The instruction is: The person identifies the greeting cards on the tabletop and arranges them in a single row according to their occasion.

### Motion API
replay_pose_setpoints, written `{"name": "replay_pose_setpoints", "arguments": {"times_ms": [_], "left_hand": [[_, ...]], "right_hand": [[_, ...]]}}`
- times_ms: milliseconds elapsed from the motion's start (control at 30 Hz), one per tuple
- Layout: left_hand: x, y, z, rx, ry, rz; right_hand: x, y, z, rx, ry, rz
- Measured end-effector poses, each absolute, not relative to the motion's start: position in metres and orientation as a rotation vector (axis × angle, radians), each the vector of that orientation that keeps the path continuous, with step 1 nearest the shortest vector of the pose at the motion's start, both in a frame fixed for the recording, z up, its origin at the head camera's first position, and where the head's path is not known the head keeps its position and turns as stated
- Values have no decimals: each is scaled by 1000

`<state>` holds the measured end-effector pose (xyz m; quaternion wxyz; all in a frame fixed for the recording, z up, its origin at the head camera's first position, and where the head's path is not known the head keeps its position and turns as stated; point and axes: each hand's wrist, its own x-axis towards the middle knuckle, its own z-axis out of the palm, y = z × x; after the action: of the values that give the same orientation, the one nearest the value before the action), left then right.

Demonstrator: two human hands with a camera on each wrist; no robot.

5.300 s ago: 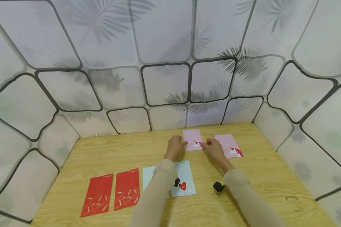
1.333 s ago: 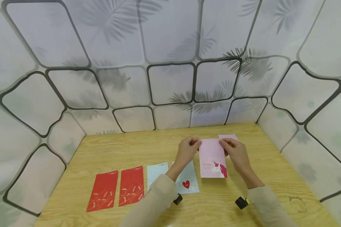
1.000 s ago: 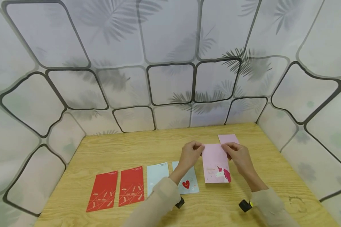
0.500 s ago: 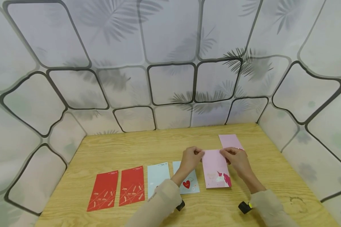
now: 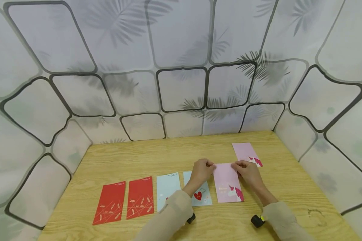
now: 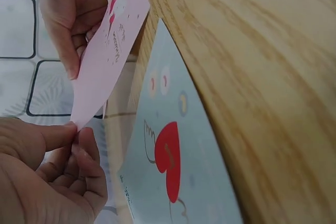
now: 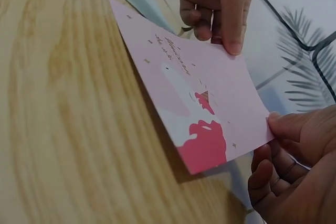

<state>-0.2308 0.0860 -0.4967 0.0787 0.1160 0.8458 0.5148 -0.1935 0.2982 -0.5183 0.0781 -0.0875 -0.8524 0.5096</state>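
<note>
A pink card with a white and magenta unicorn [image 5: 227, 182] is pinched at its two far corners by my hands. My left hand [image 5: 201, 172] grips the left corner between thumb and fingers; my right hand [image 5: 249, 172] does the same at the right corner. In the right wrist view the card [image 7: 184, 87] bends slightly, its near edge at or just above the wood. Just left of it lies a light blue card with a red heart [image 5: 198, 194], partly behind my left wrist. A second pink unicorn card [image 5: 244, 152] lies farther back on the right.
Two red cards [image 5: 110, 204] [image 5: 140, 197] lie in a row on the left of the wooden table [image 5: 132, 157]. Another light blue card [image 5: 168, 185] lies beside them, partly under my left sleeve. A patterned curtain [image 5: 181, 90] encloses the back and sides.
Both hands have taken the pink card from the back of the table, raised it, then brought it nearer and lowered it to the right of the blue cards.
</note>
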Motion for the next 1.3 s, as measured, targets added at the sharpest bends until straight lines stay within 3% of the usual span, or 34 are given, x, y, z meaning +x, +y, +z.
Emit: {"name": "replay_pose_setpoints", "arguments": {"times_ms": [500,1300], "left_hand": [[-234,85,-497,413,2862,1053],[-234,89,-500,476,3027,701]], "right_hand": [[-195,297,-527,-175,-2622,1399],[-194,289,-528,-106,-2721,1159]]}}
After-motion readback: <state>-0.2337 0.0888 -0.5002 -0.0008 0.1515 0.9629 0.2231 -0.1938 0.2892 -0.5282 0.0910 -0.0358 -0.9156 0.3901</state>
